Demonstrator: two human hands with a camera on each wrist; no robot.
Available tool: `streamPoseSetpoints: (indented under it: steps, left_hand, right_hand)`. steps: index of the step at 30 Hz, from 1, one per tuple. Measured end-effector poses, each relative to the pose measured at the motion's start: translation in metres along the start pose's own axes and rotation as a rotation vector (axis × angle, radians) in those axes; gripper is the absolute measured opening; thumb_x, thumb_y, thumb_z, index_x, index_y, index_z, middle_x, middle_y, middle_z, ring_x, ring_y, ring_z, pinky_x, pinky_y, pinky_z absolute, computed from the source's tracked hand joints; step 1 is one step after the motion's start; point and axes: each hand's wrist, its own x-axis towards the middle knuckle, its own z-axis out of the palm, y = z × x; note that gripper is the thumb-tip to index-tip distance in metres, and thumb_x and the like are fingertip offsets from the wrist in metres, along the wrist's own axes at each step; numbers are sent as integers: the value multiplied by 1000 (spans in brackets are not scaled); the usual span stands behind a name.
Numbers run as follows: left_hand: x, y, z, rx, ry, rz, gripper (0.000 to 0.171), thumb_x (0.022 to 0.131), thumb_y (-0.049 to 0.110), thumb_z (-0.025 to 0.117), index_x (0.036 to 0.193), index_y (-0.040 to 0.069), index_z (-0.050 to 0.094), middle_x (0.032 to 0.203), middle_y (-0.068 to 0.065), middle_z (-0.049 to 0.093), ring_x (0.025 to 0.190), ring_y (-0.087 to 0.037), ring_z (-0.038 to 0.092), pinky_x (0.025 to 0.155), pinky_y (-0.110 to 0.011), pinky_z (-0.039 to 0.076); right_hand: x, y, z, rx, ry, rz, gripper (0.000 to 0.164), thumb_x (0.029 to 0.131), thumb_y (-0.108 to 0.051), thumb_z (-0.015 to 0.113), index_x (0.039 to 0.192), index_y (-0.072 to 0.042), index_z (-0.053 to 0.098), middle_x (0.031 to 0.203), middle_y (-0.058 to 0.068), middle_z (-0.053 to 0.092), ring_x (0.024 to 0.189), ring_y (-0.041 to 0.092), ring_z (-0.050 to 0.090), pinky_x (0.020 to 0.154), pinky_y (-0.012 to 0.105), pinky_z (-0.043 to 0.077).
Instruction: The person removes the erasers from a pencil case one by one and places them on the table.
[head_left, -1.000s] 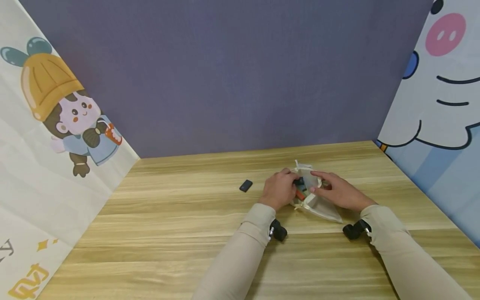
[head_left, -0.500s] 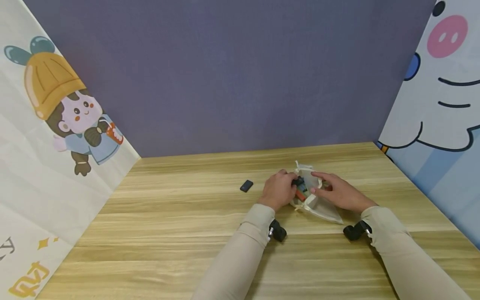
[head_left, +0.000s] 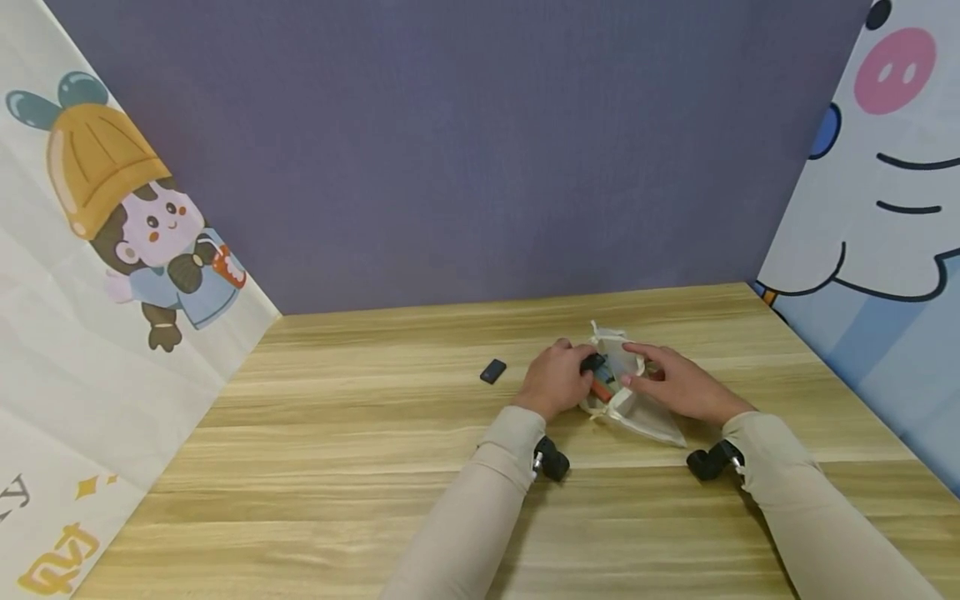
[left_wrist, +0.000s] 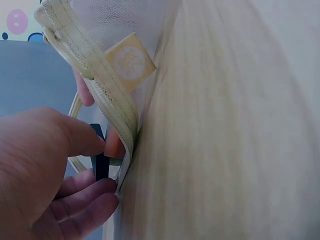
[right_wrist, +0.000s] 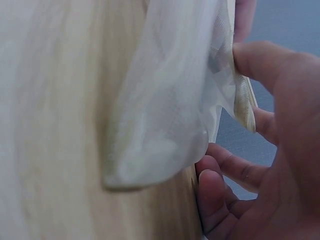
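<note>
Watching remotely, I have the left grip (head_left: 555, 379) pinching a dark block (left_wrist: 102, 166) between thumb and fingers, little gap left around it. That block sits at the mouth of a mesh bag (head_left: 648, 417), which lies right of the left grip and opens toward it; I cannot tell how much is within the rim. The block's long axis runs roughly up and down in the left wrist view. My right grip (head_left: 686, 387) comes in from the right, loosely curved on the bag, thumb and fingers spread at its rim. An orange piece (head_left: 602, 390) lies inside the bag. Another block (head_left: 492, 372) lies on the counter (head_left: 360, 450), nearer the left grip.
</note>
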Motion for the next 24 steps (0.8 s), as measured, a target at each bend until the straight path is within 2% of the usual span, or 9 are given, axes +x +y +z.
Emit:
streamPoseSetpoints:
  steps: [8, 19, 24]
  left_hand:
    - [2, 0, 0, -28, -57, -24, 49, 98, 30, 60, 147, 31, 53, 109, -3, 59, 75, -12, 52, 61, -26, 43]
    - [2, 0, 2, -26, -90, -35, 52, 98, 34, 58, 149, 35, 49, 109, -2, 56, 75, -13, 49, 60, -27, 42]
    - [3, -1, 1, -15, -96, -43, 48, 98, 38, 57, 146, 37, 53, 110, -2, 57, 76, -12, 50, 59, -29, 43]
  right_hand:
    - [0, 2, 0, 10, -5, -4, 72, 102, -45, 57, 156, -5, 32, 154, 23, 35, 124, 41, 52, 92, 58, 47]
    - [1, 5, 0, 3, -3, 2, 73, 101, -48, 56, 156, -6, 32, 154, 24, 36, 122, 41, 53, 91, 57, 48]
    - [1, 4, 0, -2, -2, 0, 74, 101, -48, 56, 156, -6, 32, 154, 24, 35, 123, 42, 52, 92, 58, 47]
